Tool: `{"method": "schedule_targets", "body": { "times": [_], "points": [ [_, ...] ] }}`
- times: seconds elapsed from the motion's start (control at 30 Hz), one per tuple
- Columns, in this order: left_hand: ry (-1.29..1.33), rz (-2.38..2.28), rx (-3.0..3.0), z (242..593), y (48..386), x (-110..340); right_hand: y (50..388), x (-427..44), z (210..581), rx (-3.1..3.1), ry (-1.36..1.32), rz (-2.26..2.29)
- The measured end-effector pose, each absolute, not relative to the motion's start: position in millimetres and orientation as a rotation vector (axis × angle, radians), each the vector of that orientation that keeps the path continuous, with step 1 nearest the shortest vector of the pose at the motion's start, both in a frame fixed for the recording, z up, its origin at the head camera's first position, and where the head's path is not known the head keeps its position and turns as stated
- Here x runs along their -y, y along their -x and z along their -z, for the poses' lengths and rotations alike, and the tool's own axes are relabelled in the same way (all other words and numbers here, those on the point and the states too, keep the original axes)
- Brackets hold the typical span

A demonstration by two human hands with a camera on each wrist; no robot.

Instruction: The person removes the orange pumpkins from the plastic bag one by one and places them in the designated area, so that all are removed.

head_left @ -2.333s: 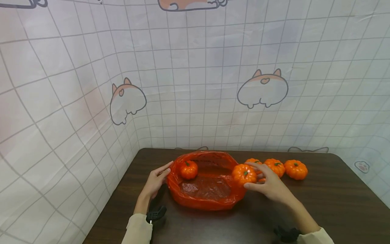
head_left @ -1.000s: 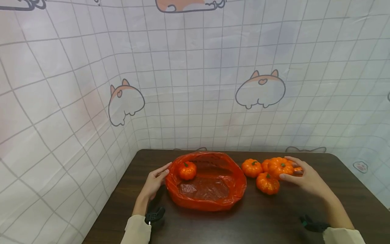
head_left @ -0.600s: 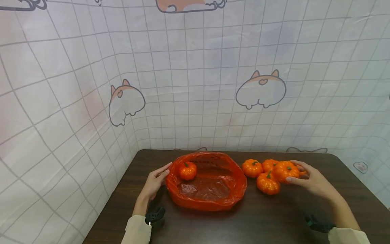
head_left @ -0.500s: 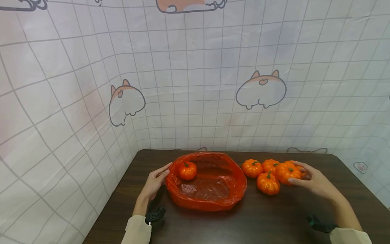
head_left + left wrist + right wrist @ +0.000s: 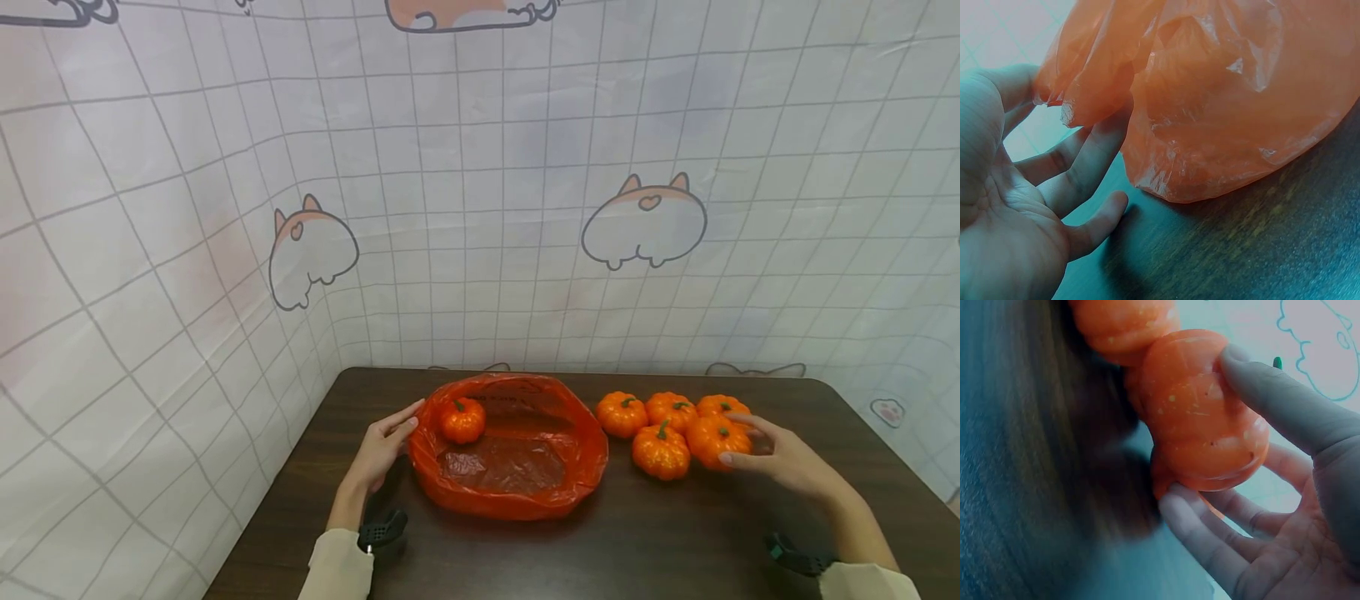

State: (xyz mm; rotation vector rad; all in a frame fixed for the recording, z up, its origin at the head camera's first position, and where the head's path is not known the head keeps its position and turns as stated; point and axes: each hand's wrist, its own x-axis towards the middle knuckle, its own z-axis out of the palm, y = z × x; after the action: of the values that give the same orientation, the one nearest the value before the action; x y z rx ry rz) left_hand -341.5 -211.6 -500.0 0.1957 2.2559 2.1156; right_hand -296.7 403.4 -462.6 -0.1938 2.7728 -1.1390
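A red plastic bag [image 5: 510,504] stands with its mouth spread wide on the table, one small orange pumpkin [image 5: 462,420] inside at its left. My left hand [image 5: 380,446] holds the bag's left rim; in the left wrist view the fingers [image 5: 1107,134] lie against the folded plastic. At the right, my right hand [image 5: 787,458] grips another pumpkin [image 5: 717,442] between thumb and fingers. The right wrist view shows the thumb [image 5: 1260,384] against one side of this pumpkin [image 5: 1204,419]. Whether it rests fully on the table is hard to tell.
Several other pumpkins sit close to the held one: a front one [image 5: 661,452], a left one [image 5: 621,415], a middle one [image 5: 671,410] and a back right one [image 5: 722,406]. The dark wooden table [image 5: 525,558] meets a white gridded cloth [image 5: 480,317] behind.
My right hand has carried the pumpkin from the bag's right rim rightward, then lowered it beside the other pumpkins. My left hand has stayed at the bag, which keeps its place.
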Motion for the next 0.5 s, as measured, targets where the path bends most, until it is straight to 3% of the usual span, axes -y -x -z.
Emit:
{"method": "schedule_targets", "body": {
  "times": [0.5],
  "points": [
    [-0.191,-2.096,-2.275,499.3,340.2,211.6,299.8,-409.7,472.1,-2.751,0.149,1.062]
  ]
}}
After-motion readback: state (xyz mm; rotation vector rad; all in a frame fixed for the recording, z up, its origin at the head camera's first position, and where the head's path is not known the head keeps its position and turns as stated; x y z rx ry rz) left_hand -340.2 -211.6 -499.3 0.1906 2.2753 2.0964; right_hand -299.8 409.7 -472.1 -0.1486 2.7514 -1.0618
